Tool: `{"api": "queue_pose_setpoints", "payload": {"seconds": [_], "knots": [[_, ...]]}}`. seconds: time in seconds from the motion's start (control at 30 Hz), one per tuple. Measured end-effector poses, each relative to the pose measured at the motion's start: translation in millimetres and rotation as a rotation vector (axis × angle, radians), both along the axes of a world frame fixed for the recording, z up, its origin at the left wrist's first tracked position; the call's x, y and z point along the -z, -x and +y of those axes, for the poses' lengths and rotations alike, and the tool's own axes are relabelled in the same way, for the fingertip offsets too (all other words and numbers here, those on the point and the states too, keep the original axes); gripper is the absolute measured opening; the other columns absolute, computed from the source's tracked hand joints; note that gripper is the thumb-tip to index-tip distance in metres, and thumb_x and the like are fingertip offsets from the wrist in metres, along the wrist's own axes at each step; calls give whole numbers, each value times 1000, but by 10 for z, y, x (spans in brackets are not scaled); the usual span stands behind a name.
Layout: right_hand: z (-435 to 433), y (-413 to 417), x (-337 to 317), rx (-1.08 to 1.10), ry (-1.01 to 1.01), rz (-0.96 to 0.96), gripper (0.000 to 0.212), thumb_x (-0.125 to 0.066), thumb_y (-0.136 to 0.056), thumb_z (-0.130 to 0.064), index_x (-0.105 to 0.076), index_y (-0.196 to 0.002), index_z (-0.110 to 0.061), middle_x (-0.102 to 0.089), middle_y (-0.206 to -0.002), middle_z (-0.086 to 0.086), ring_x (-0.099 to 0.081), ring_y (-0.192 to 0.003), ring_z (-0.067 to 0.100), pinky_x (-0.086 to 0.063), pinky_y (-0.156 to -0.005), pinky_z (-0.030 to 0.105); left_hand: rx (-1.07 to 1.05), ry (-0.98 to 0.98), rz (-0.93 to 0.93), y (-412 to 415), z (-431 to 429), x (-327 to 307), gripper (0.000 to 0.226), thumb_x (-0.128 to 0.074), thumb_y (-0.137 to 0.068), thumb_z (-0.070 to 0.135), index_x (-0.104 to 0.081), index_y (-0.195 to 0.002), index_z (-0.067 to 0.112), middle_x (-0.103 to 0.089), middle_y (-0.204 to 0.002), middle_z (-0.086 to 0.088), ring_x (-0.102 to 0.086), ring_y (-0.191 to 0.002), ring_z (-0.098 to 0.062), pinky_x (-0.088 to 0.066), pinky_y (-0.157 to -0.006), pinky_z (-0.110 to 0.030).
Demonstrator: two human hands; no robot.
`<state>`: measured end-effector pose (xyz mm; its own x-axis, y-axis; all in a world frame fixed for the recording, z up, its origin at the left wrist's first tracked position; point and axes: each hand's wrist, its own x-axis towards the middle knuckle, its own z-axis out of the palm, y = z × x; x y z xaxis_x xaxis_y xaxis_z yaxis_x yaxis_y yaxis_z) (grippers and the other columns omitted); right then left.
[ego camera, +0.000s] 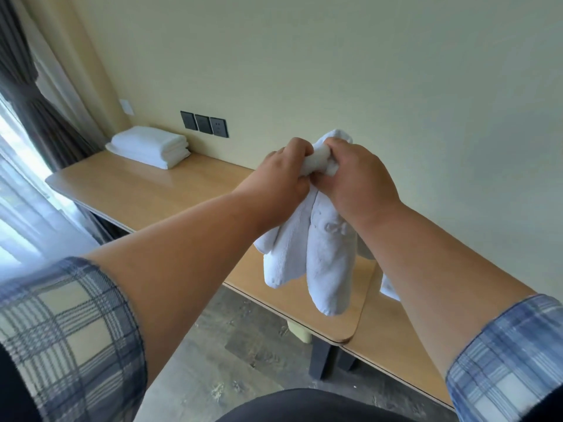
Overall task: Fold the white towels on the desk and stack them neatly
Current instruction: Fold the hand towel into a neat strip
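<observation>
A white towel (pixel 323 254) hangs bunched in the air above the wooden desk (pixel 146 190), its lower folds dangling near the desk's front edge. My left hand (pixel 281 175) and my right hand (pixel 356 175) both grip its top edge, knuckles close together, fingers curled into the cloth. A neat stack of folded white towels (pixel 149 146) lies at the far left of the desk against the wall. My right forearm hides part of the hanging towel.
Three dark wall sockets (pixel 204 123) sit just above the desk behind the stack. A dark curtain (pixel 33 95) and a bright window are at the left. A second desk section (pixel 396 348) joins at the right; below is grey floor.
</observation>
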<state>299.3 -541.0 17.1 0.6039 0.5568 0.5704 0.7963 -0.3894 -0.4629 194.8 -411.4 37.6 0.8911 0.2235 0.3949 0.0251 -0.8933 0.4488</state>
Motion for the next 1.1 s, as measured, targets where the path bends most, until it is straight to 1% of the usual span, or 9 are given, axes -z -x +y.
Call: {"api": "queue_pose_setpoints", "payload": {"seconds": [0.17,0.4,0.53,0.6,0.7,0.8,0.93,1.03,1.1], "knots": [[585,129,104,-52,38,10,21,-66,-84,-39,-56,-95,-25,-54,-74,-8,-56,-69,19,-46,-59,36,-59,43,-11,153,552,152,34,-49,-86,6,-43,-118,17,-51,-104,0,-45,-91,-21,-28,-70,-25],[1635,-24,390,-98,34,50,23,-67,-83,-39,-58,-98,-24,-54,-74,-7,-56,-69,21,-43,-59,35,-133,49,38,64,1516,355,33,-50,-87,6,-45,-117,18,-52,-104,1,-47,-92,-20,-29,-70,-26],[2336,-169,448,-157,67,86,24,-64,-83,-42,-58,-101,-26,-57,-77,-7,-57,-71,21,-47,-62,36,-202,85,56,-27,2169,438,30,-51,-86,8,-43,-110,23,-53,-99,4,-48,-85,-16,-33,-62,-10],[2685,-211,439,-202,107,119,23,-61,-84,-42,-58,-100,-27,-61,-80,-6,-60,-73,21,-51,-65,39,-237,126,69,-39,2481,459,31,-50,-85,8,-45,-111,23,-52,-96,9,-49,-82,-10,-33,-63,-6],[3189,-229,444,-224,133,156,24,-59,-84,-44,-58,-98,-25,-64,-81,-4,-61,-74,22,-52,-67,41,-286,185,73,-23,2928,501,32,-50,-83,9,-44,-108,28,-48,-91,21,-49,-82,10,-32,-61,-3],[3703,-211,509,-214,161,194,27,-58,-84,-49,-60,-99,-27,-65,-84,-4,-62,-78,23,-52,-70,41,-353,271,56,7,3375,606,33,-51,-82,14,-46,-106,36,-52,-88,22,-46,-82,18,-31,-57,-10],[4354,-178,761,-167,203,243,29,-56,-86,-52,-62,-100,-27,-66,-94,-7,-60,-84,22,-50,-73,37,-367,393,25,9,3982,895,31,-51,-80,17,-50,-97,41,-57,-89,20,-48,-87,15,-34,-63,-16],[4791,-161,950,-110,230,311,28,-57,-85,-52,-61,-96,-27,-64,-97,-8,-60,-83,19,-50,-74,36,-324,390,62,-18,4505,1136,30,-53,-83,15,-52,-102,38,-55,-94,19,-48,-89,13,-34,-65,-7],[5102,-161,1040,-66,240,336,26,-59,-84,-50,-60,-94,-26,-64,-92,-6,-60,-81,19,-51,-74,38,-268,366,83,-69,4898,1239,30,-54,-85,15,-53,-108,34,-55,-98,17,-50,-89,3,-33,-67,-4]]}}
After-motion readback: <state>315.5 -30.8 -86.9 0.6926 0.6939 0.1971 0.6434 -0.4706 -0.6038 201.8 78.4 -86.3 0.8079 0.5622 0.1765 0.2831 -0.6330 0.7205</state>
